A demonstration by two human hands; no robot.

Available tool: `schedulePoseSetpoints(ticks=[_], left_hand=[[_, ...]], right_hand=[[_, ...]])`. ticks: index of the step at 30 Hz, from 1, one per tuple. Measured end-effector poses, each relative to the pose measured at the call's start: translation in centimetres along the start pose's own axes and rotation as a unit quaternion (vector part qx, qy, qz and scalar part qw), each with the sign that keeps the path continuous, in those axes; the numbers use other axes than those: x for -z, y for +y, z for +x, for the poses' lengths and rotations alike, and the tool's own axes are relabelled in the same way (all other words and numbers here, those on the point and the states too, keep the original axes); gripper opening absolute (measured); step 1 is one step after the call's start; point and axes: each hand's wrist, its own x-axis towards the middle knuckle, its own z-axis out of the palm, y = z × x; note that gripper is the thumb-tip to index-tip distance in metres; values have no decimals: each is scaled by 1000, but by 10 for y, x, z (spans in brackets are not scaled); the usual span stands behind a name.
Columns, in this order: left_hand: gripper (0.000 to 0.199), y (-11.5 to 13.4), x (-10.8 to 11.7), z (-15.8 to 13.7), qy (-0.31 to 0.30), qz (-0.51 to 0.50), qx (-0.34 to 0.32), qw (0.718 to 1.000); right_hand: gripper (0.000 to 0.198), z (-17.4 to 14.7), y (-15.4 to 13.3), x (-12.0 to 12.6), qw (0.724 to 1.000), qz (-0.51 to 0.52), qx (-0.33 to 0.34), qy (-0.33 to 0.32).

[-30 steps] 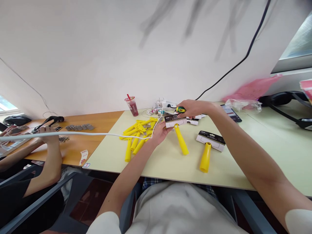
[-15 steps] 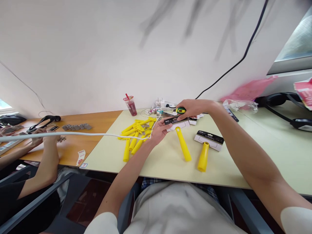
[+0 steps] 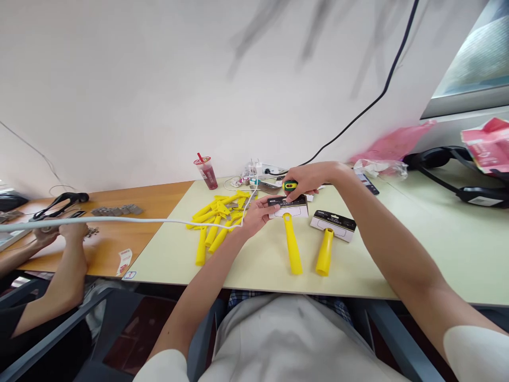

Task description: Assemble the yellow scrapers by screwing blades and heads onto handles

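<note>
Over the pale table, my left hand [image 3: 256, 216] is closed on the end of a black-and-white card sleeve [image 3: 297, 211]. This sleeve covers the head of a scraper with a yellow handle [image 3: 293, 246], which points towards me. My right hand [image 3: 309, 178] is wrapped round the green-and-yellow handle of a screwdriver [image 3: 290, 185], just above the sleeve. The screwdriver's tip is hidden. To the right lies another sleeved scraper [image 3: 325, 252], also with its yellow handle towards me. Left of my hands is a pile of several yellow scraper handles [image 3: 212, 233].
A drink cup [image 3: 207, 174] with a straw stands by the wall, near a power strip [image 3: 274, 168]. A white cable [image 3: 159, 219] crosses in front of my left hand. At right lie a phone [image 3: 368, 183] and a black headset [image 3: 457, 175]. Another person's hands [image 3: 73, 231] are at the wooden table.
The held scraper's handle has swung to point more straight towards me, and its sleeve lies more level. Both hands keep their grip. The whole view has shifted slightly.
</note>
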Motion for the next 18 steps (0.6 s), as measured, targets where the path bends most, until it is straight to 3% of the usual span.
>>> schedulePoseSetpoints(ticks=[4,6,8,10,13,15,18], left_hand=[[60,-17,3,4,50,79,29,995],[62,-24,2,2,99,181,-15,978],[58,-28,-3,-3,109,295,-100,944],[48,-29,-10,-10,58,369,-175,911],[37,-27,-24,-23,-76,415,-214,881],[42,-27,-36,-31,-161,436,-210,860],[66,-30,-56,-45,-257,455,-205,828]], right_hand=[[64,29,23,-9,998,-13,5,-61],[65,41,36,-13,996,-22,-2,-86],[67,49,49,-17,994,-19,-25,-101],[67,53,61,-21,993,-21,-53,-101],[65,55,75,-25,991,-19,-79,-107],[62,56,83,-28,988,-17,-100,-112],[59,58,92,-30,985,-16,-125,-120]])
